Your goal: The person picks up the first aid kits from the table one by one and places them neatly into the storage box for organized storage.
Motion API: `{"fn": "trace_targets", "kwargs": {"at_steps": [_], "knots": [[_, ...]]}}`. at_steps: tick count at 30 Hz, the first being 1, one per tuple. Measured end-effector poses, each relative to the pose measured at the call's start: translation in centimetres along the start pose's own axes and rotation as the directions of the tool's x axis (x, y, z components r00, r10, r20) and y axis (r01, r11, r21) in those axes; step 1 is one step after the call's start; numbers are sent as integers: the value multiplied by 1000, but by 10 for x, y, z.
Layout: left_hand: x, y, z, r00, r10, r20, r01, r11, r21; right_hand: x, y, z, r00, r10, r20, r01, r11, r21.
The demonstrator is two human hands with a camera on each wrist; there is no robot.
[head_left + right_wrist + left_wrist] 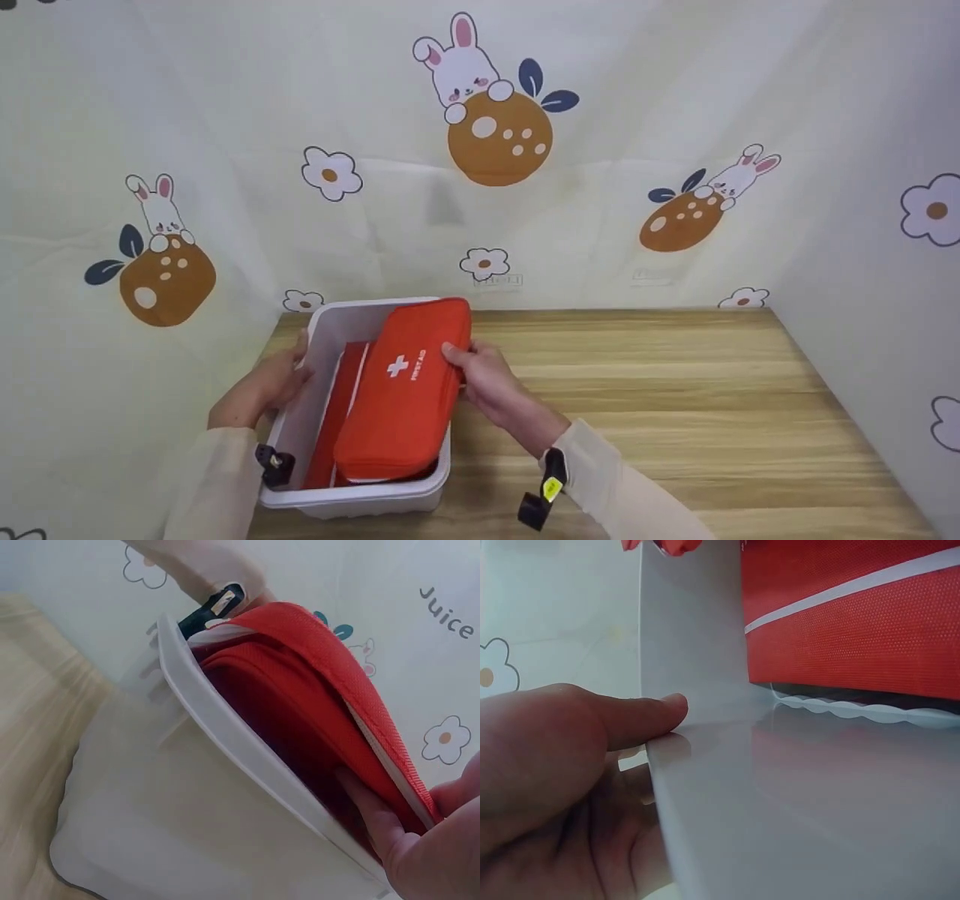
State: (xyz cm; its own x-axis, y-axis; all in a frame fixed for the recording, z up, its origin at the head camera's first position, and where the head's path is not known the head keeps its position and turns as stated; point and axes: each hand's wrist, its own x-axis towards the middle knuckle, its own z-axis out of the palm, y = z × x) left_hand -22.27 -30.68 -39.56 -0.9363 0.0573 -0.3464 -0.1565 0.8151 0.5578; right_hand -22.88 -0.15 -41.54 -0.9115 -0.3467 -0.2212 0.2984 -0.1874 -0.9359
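Note:
A red first aid pouch (397,420) with a white cross lies tilted over the right side of a white plastic bin (352,495). My right hand (491,379) holds the pouch by its right edge, thumb on top. The right wrist view shows fingers (371,814) tucked under the pouch, just inside the bin's rim. My left hand (274,386) grips the bin's left wall, with the thumb (656,720) over the rim and the other fingers outside. Deeper in the bin sits a red fabric item (855,645) with a white stripe, partly hidden by the pouch.
The bin stands on a wood-grain table (637,420), near its left side. A pale curtain (600,75) printed with rabbits and flowers hangs behind and along both sides. Small black cameras are strapped at both wrists.

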Motion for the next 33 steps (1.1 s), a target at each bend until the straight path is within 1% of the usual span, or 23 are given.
{"fn": "trace_targets", "kwargs": {"at_steps": [3,9,12,16,25,28,33], "knots": [[0,-1,1,1000,8,-2,-8,1000,23,4,1,7,1000,0,-7,0,1000,-2],[1,-3,4,995,73,-64,-69,995,65,11,5,23,1000,-5,-2,5,1000,5],[2,-2,5,994,78,-73,-74,995,66,12,7,29,1000,-6,0,6,1000,-21],[1,-2,4,995,70,-65,-66,995,73,12,8,36,1000,-6,3,6,998,-60],[1,0,2,996,61,-59,-57,995,76,13,9,44,998,12,59,-8,998,-60],[1,1,1,997,59,-55,-54,995,88,14,8,47,998,16,53,-12,997,-79],[1,2,2,999,23,-31,-22,999,36,15,9,53,999,24,23,-22,996,-88]]}}
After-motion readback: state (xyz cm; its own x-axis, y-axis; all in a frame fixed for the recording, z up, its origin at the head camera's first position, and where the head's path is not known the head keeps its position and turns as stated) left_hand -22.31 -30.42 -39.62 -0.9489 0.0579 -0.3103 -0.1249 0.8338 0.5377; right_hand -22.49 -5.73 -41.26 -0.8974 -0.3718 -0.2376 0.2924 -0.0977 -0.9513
